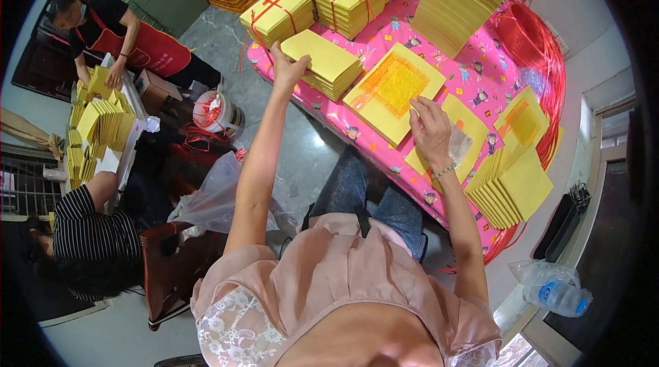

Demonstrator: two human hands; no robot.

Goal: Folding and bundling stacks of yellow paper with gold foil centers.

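Head view. Table with pink patterned cloth, running from 12 toward 4 o'clock.

Left hand, at 11 o'clock: arm stretched out, fingers spread loosely and laid on the near corner of a loose yellow stack; it grips nothing. The stack sits at the table's near edge.

Right hand, just right of centre: fingers bent, tips pinching the right edge of an open sheet, yellow with an orange centre square. The sheet lies flat on the cloth, between the loose stack and a second flat sheet under the wrist. A bead bracelet is on that wrist.

At 3 o'clock: fanned pile of folded yellow papers, with another orange-centred sheet just above it.

At 12 o'clock: bundles of yellow paper tied with red string; at 1 o'clock a tall untied stack. Red cord coiled at 2 o'clock.

At 10 o'clock: a person in a red apron handling yellow papers. At 8 o'clock: a person in a striped shirt. Plastic bottle at 4 o'clock, off the table.
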